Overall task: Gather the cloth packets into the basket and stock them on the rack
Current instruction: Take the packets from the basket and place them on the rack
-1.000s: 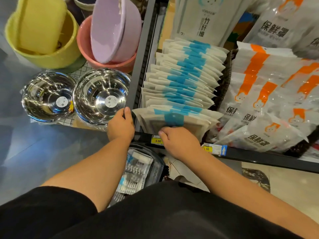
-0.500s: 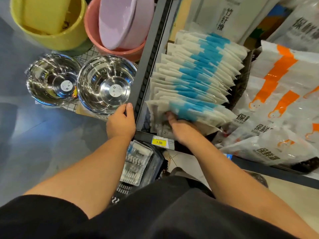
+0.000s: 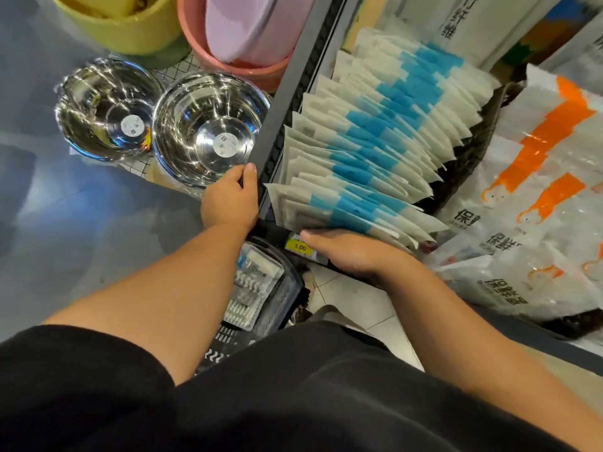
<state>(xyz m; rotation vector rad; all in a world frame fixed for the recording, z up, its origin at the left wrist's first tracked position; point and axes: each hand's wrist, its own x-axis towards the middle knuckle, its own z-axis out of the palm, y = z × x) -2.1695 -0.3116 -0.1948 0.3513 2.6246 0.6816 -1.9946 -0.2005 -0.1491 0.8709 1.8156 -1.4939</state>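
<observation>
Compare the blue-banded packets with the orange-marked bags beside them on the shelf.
The packets stand on edge in a tight row; the bags lie flat and overlap. The packets are slim with a blue band; the bags are larger with orange marks. Both are mostly white and share one shelf.

Light was bright and even; glare flashed off the steel bowls [image 3: 202, 132] and glossy floor [image 3: 65, 207], edges bowed from the wide lens, detail slightly soft
</observation>
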